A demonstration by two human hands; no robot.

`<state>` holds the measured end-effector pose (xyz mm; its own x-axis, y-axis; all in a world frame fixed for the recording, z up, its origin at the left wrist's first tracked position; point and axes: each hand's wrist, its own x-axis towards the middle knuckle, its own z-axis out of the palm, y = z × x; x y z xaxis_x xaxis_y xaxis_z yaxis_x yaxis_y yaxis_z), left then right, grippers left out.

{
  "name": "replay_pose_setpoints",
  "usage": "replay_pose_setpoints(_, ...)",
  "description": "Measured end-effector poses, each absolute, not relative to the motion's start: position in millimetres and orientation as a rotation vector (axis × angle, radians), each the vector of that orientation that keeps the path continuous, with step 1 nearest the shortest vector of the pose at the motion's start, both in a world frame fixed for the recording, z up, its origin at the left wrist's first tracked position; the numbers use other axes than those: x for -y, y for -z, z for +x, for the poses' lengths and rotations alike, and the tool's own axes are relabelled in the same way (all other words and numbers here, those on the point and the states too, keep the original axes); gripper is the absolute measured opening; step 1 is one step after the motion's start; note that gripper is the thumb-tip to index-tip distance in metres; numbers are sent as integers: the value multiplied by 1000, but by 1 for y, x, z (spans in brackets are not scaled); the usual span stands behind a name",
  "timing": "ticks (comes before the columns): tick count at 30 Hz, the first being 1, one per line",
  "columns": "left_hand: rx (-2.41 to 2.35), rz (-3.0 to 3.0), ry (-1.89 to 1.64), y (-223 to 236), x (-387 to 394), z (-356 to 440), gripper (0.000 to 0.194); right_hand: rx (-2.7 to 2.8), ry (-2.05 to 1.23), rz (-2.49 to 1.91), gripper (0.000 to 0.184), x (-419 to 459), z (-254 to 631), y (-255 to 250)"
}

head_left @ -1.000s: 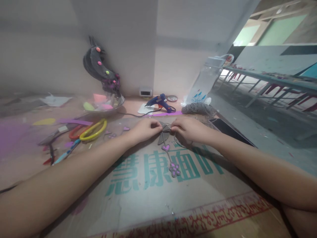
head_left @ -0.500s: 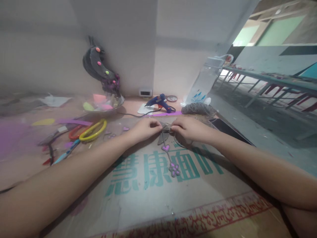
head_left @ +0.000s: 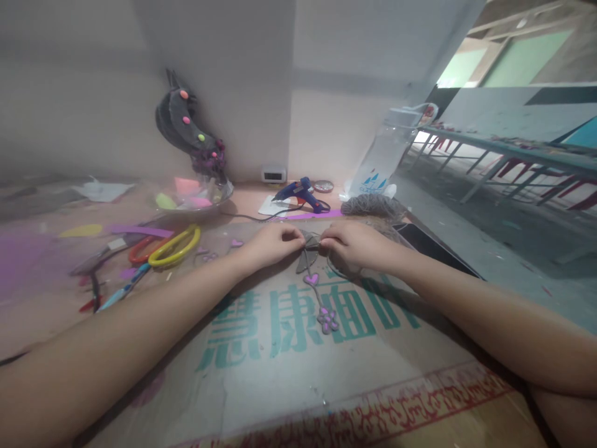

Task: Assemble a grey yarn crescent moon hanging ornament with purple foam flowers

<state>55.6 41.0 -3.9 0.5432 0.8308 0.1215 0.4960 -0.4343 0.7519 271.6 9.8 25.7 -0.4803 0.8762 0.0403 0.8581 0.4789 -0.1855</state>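
My left hand [head_left: 283,244] pinches the left edge of a small grey flat piece [head_left: 305,260] where grey yarn crosses it. Facing it, my right hand [head_left: 342,244] is closed in a pinch on the grey yarn [head_left: 332,266], which loops down beside the fingers. From the grey piece a yarn strand runs toward me along the board, bearing a purple heart [head_left: 311,280] edged in grey and, at its end, a grey flower [head_left: 327,320] with purple petals. The fingertips partly hide the yarn between them.
Behind the hands lie a blue glue gun [head_left: 298,191], a grey yarn skein [head_left: 370,205] and a clear bottle [head_left: 385,152]. Scissors with yellow handles [head_left: 175,246] and a bowl of scraps [head_left: 196,211] are at left. A grey crescent ornament [head_left: 180,121] leans against the wall.
My right hand has shifted very slightly left and its fingers have closed a little. The left hand and the strand with heart and flower stay nearly in place.
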Motion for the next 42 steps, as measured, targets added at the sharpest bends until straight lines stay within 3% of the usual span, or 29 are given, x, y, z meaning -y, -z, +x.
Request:
replay_pose_setpoints(36,-1118,2045,-684,3,-41,57,29,2568,-340,-1551,32,-7,271,-41)
replay_pose_setpoints(42,-1174,2026,-746,2,-40,58,28,2255,-333,-1594,34,-9,279,-54)
